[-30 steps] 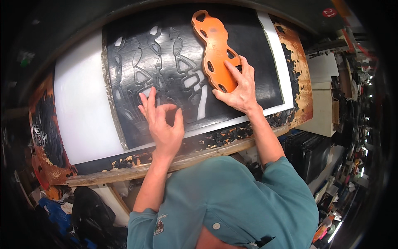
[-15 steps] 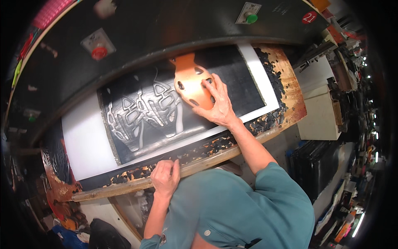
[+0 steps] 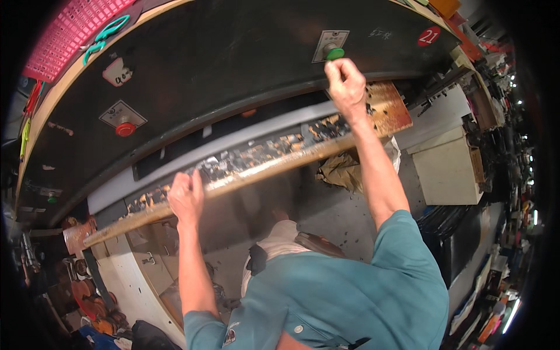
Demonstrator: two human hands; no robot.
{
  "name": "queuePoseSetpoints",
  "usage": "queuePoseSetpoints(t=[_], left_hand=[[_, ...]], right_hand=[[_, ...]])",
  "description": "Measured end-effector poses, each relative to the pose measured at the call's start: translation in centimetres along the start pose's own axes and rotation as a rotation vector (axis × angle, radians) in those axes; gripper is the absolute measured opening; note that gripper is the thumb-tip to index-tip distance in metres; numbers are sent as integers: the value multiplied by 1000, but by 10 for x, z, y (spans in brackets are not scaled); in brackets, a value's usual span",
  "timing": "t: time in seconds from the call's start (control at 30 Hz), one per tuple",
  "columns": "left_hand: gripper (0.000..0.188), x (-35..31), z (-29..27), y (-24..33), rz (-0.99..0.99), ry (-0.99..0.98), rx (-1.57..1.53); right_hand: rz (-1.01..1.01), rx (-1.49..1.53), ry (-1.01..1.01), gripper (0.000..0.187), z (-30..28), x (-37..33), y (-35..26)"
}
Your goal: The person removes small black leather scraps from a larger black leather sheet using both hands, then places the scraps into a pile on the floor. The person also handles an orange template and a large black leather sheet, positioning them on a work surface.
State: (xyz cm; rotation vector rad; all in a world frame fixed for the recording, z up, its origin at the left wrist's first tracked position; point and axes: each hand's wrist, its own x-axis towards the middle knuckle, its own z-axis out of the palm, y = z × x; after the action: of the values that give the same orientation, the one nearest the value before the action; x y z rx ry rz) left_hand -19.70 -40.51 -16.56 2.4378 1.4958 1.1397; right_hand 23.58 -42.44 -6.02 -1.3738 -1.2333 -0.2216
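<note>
Right hand (image 3: 348,87) is holding its fingers pressed together just beside the green button (image 3: 335,53), contact unclear; left hand (image 3: 185,200), loosely fisted, is covering part of the desk's (image 3: 274,167) near edge. Printed labels (image 3: 322,41) are backing it and a red button (image 3: 125,129), left. White digits are marking a far-right sticker (image 3: 429,36). An orange piece (image 3: 249,112) is showing under the black panel (image 3: 233,52).

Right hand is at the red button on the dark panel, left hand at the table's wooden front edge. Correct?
Not quite: the head view shows the right hand at the green button on the dark panel, not the red button. The left hand is at the wooden front edge.
</note>
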Motion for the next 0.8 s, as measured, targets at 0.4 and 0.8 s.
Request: queuePoseSetpoints(t=[0.4, 0.8], left_hand=[[37, 33, -3, 7, -111, 14, -8], [31, 16, 3, 9, -93, 4, -133]], right_hand=[[-68, -209, -342, 13, -5, -107, 3], [-21, -82, -301, 4, -9, -128, 12]])
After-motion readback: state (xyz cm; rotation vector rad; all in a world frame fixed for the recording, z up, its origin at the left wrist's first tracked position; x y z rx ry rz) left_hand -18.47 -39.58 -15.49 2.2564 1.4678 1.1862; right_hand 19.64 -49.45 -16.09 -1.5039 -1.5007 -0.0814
